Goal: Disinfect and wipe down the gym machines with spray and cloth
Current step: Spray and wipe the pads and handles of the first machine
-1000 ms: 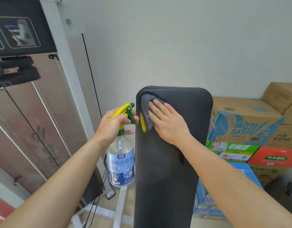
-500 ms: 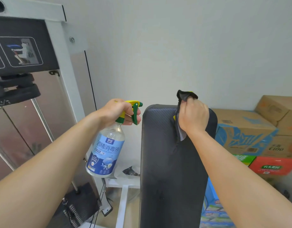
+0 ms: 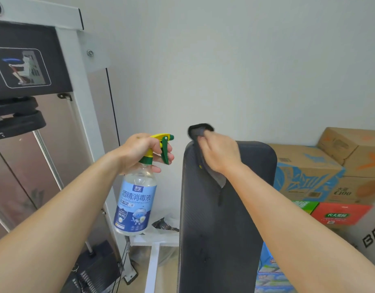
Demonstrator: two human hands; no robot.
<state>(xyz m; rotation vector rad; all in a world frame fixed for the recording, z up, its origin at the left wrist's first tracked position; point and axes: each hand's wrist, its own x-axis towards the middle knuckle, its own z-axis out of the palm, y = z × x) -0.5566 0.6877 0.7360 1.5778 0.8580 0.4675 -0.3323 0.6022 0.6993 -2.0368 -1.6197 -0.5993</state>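
L hand (image 3: 140, 153) is gripping the spray bottle (image 3: 135, 199) round its neck, w/ fingers curling over the green trigger (image 3: 166, 152). Bottle is hanging roughly upright, w/ the blue-white label facing the camera and the nozzle pointing R toward the pad (image 3: 220, 229). Bottle is sitting just L of the pad, not touching it.

R hand (image 3: 221, 154) is clutching the dark grey cloth (image 3: 198, 132), fingers curled in, at the pad's top L corner. One fold is poking up above the pad's top edge. The other end is hanging out below the wrist and lying against the pad face. A small yellow bit is showing at the cloth's edge. R hand is blurring slightly, so exact finger positions can't be told.

Pad is standing tall, dark, textured, centre frame. Cardboard boxes (image 3: 309, 170) are sitting stacked to its R, against the white wall (image 3: 224, 60). White machine frame (image 3: 76, 92) w/ a black placard (image 3: 23, 66) is standing at L.
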